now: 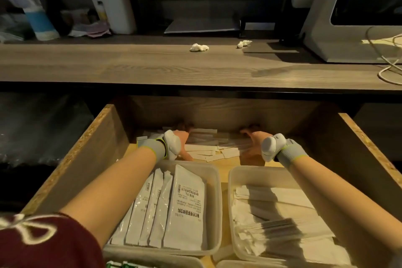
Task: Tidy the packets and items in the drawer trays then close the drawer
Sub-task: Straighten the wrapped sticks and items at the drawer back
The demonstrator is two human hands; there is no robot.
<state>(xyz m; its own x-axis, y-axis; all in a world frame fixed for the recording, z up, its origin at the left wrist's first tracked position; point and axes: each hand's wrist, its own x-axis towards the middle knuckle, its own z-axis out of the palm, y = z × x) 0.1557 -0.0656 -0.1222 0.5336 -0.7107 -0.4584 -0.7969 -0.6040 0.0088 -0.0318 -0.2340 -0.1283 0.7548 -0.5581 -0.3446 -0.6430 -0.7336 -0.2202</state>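
Note:
The wooden drawer [95,150] stands pulled out below the counter. Both my hands reach to its back, one on each side of a loose pile of slim white packets [208,148] lying on the drawer floor. My left hand [181,137] presses at the pile's left end, my right hand [253,137] at its right end; the fingertips of both are in shadow. In front, a left clear tray [214,172] holds upright white pouches [185,204] with printed labels. A right clear tray [233,180] holds flat paper packets [278,209].
The wooden counter [130,65] above the drawer carries two crumpled tissues [199,47], a white machine [348,28] with a cable at the right, and a cup [41,24] and a white bottle [116,0] at the back left. Green packets [118,264] show at the bottom edge.

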